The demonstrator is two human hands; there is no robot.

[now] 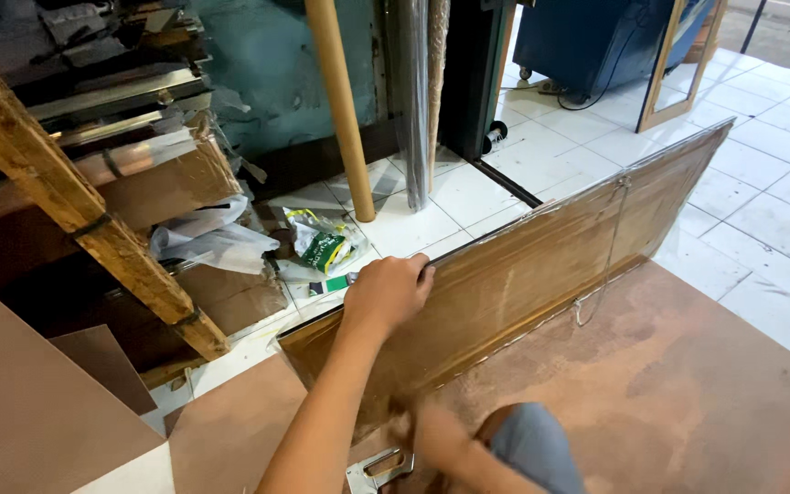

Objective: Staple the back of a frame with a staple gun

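Note:
A long picture frame (541, 265) stands on its edge with its brown paper back towards me and a thin hanging wire (609, 247) across it. It rests on a brown board (688, 393) that lies on the floor. My left hand (386, 293) is shut over the frame's top edge near its left end. My right hand (432, 432) is blurred, low against the frame's back near its bottom edge; whether it holds anything does not show. A metal hand tool (375, 473) lies just below it, beside my grey-clad knee (532, 448).
A cardboard tube (340, 110) and a roll of clear film (409, 91) stand behind the frame. A slanted wooden beam (75, 201) and stacked mouldings are at the left, with plastic bags (322, 242) on the white tiles. A blue machine (587, 37) stands at the back right.

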